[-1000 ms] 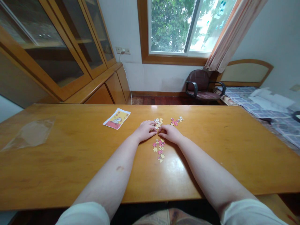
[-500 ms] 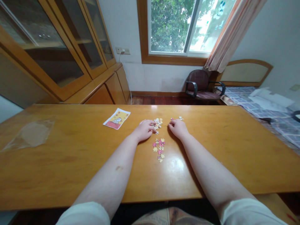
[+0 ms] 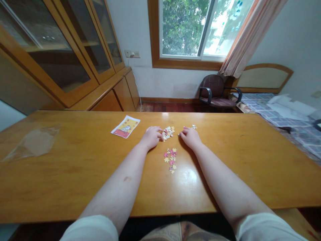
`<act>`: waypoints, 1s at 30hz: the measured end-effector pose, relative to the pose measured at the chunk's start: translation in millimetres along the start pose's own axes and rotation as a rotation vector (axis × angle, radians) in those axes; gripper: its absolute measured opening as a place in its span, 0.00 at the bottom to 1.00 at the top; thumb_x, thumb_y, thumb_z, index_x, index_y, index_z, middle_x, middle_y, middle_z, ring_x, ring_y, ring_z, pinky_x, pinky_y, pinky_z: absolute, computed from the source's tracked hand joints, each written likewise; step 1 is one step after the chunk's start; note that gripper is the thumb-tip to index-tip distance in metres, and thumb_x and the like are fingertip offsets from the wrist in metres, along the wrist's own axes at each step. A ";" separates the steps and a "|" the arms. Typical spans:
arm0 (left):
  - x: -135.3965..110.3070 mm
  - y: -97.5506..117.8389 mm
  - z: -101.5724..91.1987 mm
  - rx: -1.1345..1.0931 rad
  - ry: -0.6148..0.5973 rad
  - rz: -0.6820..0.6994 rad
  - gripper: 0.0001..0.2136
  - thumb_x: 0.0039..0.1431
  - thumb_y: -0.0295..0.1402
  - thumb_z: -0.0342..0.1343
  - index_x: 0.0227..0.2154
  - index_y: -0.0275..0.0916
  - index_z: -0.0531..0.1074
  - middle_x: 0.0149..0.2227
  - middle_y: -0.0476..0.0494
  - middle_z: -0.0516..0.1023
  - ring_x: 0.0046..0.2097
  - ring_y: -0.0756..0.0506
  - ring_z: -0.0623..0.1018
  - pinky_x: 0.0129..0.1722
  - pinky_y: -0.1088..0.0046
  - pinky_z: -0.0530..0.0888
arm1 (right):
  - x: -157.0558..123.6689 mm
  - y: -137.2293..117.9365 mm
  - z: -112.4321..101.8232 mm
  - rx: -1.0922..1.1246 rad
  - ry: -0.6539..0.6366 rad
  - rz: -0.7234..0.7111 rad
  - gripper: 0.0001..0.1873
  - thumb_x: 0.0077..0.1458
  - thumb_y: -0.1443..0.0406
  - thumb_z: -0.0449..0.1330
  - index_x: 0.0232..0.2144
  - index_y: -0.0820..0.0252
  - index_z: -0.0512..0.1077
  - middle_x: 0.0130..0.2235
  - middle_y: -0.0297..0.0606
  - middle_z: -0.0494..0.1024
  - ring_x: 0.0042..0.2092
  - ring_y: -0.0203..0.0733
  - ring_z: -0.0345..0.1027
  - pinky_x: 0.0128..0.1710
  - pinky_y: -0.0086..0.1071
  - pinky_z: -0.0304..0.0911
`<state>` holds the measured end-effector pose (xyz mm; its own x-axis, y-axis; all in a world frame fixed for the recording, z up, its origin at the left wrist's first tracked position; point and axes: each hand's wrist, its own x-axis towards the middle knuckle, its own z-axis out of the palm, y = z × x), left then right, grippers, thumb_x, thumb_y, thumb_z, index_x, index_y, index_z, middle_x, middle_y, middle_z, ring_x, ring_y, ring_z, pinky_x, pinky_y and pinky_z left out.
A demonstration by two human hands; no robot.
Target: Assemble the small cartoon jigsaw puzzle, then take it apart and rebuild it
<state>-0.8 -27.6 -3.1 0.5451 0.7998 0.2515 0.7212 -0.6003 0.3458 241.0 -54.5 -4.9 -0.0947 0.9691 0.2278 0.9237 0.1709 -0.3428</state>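
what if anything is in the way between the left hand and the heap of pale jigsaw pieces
Nothing visible: the left hand has its fingertips at the left edge of the heap of small pale jigsaw pieces, with no other object between.

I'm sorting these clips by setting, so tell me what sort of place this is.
Most likely a room in a home, perhaps a bedroom doubling as a study: there is a bed with a checked cover, a glass-fronted cabinet, and a pink curtain at the window.

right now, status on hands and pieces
Left hand at left edge of pile. Right hand partly hiding far pieces. Near pieces uncovered, between forearms.
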 end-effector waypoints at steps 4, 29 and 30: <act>0.0 6.4 2.3 -0.080 -0.078 0.147 0.15 0.51 0.21 0.54 0.25 0.50 0.80 0.49 0.52 0.77 0.56 0.43 0.69 0.59 0.55 0.59 | 2.9 4.1 0.9 0.009 0.071 0.080 0.14 0.58 0.63 0.54 0.27 0.60 0.77 0.31 0.41 0.76 0.36 0.40 0.67 0.37 0.30 0.58; -1.2 5.3 3.6 -0.038 -0.008 0.078 0.14 0.52 0.23 0.51 0.32 0.47 0.79 0.50 0.50 0.76 0.54 0.43 0.70 0.57 0.58 0.64 | -13.0 -24.7 0.1 0.437 -0.427 -0.375 0.12 0.52 0.69 0.56 0.35 0.58 0.79 0.35 0.34 0.81 0.36 0.37 0.72 0.39 0.27 0.63; -2.0 6.7 3.1 -0.046 -0.014 0.093 0.13 0.52 0.25 0.52 0.32 0.46 0.79 0.50 0.49 0.75 0.54 0.42 0.70 0.57 0.58 0.64 | -12.4 -24.4 -0.1 0.416 -0.381 -0.358 0.12 0.53 0.69 0.56 0.35 0.58 0.79 0.34 0.35 0.81 0.36 0.37 0.72 0.38 0.27 0.62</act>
<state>4.2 -33.2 -4.1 0.6151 0.7402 0.2715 0.6469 -0.6707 0.3629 219.6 -70.7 0.7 -0.5638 0.8219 0.0810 0.5982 0.4741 -0.6461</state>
